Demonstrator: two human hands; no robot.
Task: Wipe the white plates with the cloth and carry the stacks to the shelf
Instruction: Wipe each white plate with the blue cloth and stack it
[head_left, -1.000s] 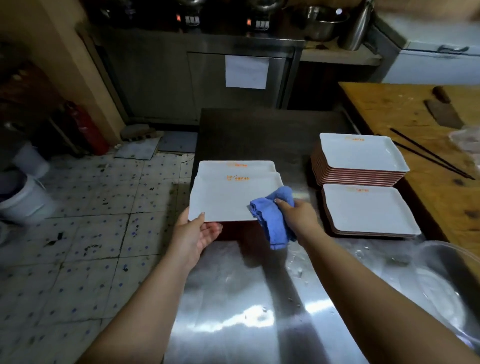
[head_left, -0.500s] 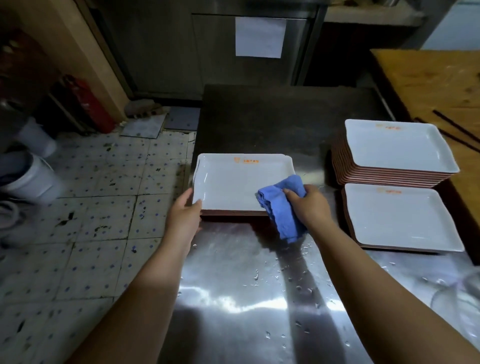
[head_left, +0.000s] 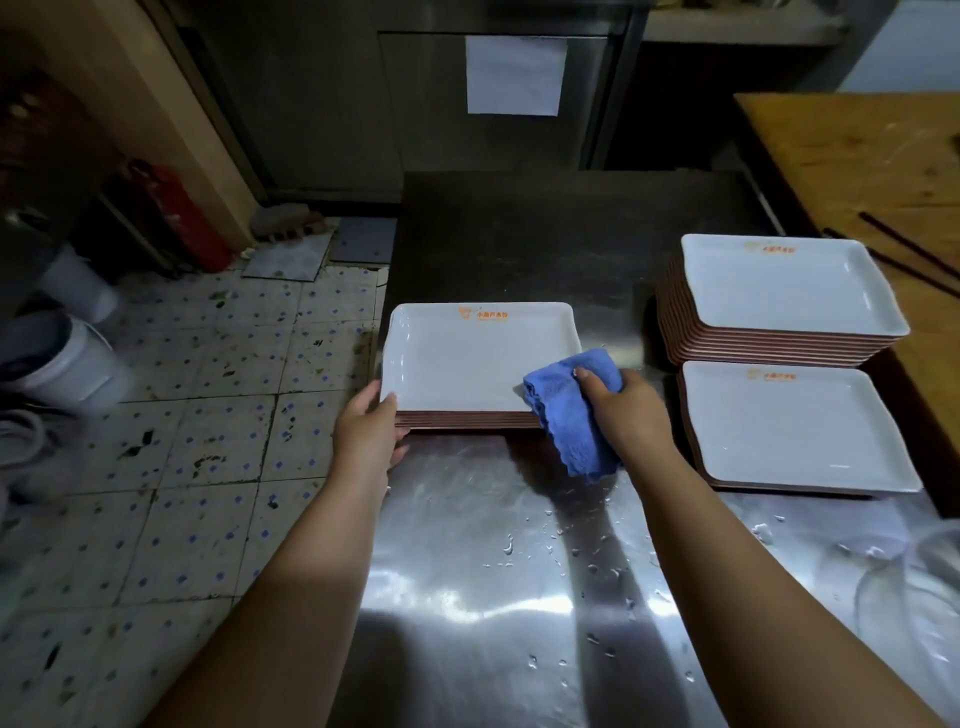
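A low stack of white rectangular plates (head_left: 467, 358) with brown undersides lies at the left edge of the steel table (head_left: 519, 571). My left hand (head_left: 366, 434) grips the stack's near left corner, thumb on the top rim. My right hand (head_left: 623, 415) holds a blue cloth (head_left: 566, 415) at the stack's near right corner; the cloth drapes over the plate edge onto the table. A taller stack of white plates (head_left: 779, 291) stands at the right, with a short stack (head_left: 789, 426) just in front of it.
Water drops dot the steel table. A wooden table (head_left: 883, 156) with dark chopsticks (head_left: 904, 254) lies to the right. A clear bowl (head_left: 919, 582) sits at the near right. Left of the table are tiled floor, white buckets (head_left: 67, 358) and a red extinguisher (head_left: 187, 218).
The plate I held lifted above the stack has come down onto it. Both hands stay at its near corners, and my view has tilted downward.
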